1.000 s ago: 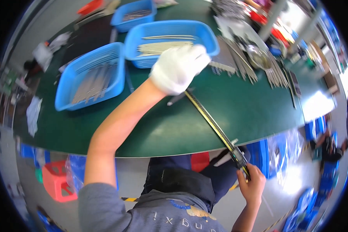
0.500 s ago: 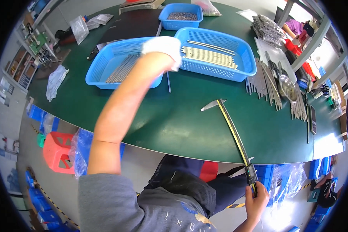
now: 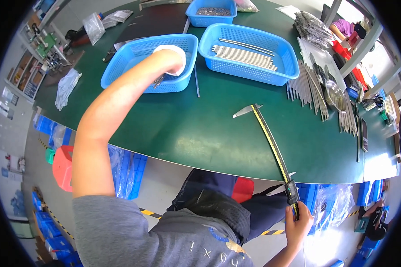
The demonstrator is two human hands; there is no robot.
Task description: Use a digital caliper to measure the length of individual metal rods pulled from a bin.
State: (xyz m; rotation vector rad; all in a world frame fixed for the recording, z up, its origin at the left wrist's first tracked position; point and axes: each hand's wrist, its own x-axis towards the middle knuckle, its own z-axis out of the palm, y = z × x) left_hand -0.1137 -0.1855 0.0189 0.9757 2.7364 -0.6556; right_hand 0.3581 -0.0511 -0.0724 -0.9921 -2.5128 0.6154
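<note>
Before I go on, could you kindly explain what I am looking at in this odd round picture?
It comes from a wide fisheye camera worn on a person's head, looking down at their own arms, so straight edges bend near the rim. The left hand, in a white glove, reaches into the nearer left blue basket on the green table. The right hand, bare, holds the sliding end of a long caliper below the table edge; its far jaw lies over the table. A second blue basket holds thin metal rods, and more rods lie loose to the right.
</note>
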